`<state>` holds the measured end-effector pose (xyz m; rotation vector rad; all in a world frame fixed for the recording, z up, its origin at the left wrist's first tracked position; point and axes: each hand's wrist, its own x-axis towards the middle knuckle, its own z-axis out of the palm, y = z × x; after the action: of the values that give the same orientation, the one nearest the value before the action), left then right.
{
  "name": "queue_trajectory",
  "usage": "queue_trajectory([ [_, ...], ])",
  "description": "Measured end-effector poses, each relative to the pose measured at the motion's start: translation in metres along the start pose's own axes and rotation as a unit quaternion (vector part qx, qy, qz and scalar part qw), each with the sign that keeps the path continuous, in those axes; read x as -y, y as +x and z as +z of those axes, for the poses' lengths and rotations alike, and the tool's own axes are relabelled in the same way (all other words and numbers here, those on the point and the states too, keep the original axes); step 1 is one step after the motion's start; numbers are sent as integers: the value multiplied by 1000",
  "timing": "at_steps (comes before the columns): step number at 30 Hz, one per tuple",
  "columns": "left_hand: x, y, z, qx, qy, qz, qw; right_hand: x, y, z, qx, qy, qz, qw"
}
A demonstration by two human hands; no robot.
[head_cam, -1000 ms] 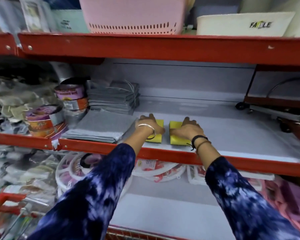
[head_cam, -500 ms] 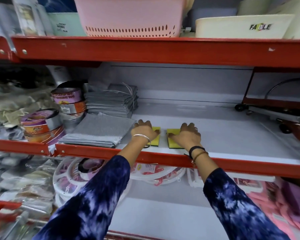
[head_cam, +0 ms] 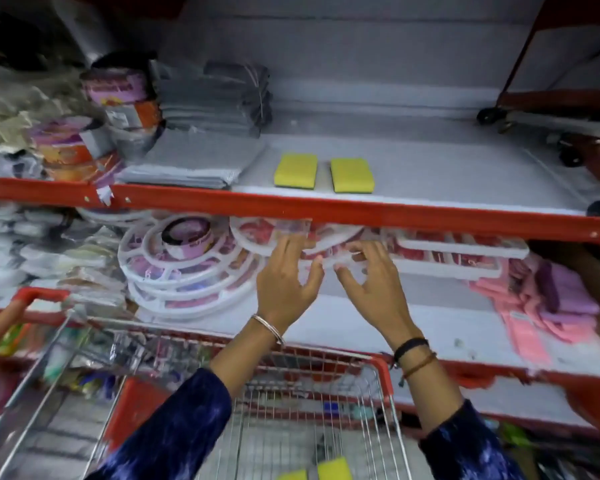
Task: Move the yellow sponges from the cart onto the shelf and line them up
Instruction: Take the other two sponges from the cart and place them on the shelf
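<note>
Two yellow sponges lie side by side near the front edge of the grey shelf [head_cam: 430, 174]: the left sponge [head_cam: 296, 170] and the right sponge [head_cam: 351, 174], a small gap between them. My left hand [head_cam: 286, 277] and my right hand [head_cam: 371, 278] hover below the shelf's red rail, both with fingers spread and holding nothing. Under my arms stands the wire cart [head_cam: 312, 403] with red corners. Two more yellow sponges [head_cam: 333, 469] show at the cart's bottom, cut off by the frame's lower edge.
Stacked grey cloths [head_cam: 187, 161] and tape rolls [head_cam: 115, 88] fill the shelf left of the sponges. A wheeled trolley [head_cam: 551, 119] sits at the back right. White round trays [head_cam: 187, 268] and pink goods [head_cam: 541, 306] occupy the lower shelf.
Both hands have let go of the two sponges and dropped below the shelf rail toward the cart. The view has tilted downward, bringing the cart into sight.
</note>
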<state>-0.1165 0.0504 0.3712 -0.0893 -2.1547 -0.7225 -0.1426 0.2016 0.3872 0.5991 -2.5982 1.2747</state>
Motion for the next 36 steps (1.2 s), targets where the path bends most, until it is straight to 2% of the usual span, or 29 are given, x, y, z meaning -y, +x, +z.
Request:
queue_trajectory([
  [5,17,-93,7,126,19,-88,988,-46,-57,38,70,-13,76,995],
  [10,43,-165,16,277,70,-178,942,-90,-103,81,166,-52,147,974],
  [15,71,-248,34,421,93,-313,846,-136,-158,127,277,-103,220,930],
  [21,91,-346,61,535,86,-451,709,-186,-211,173,402,-180,307,843],
  [23,93,-373,70,554,93,-482,673,-203,-227,186,427,-209,333,814],
  [27,91,-413,87,539,125,-547,628,-229,-255,207,458,-243,368,772],
  [31,83,-428,108,480,140,-611,613,-242,-274,222,455,-279,366,762],
  [36,87,-436,125,463,146,-616,620,-246,-281,235,417,-269,373,784],
])
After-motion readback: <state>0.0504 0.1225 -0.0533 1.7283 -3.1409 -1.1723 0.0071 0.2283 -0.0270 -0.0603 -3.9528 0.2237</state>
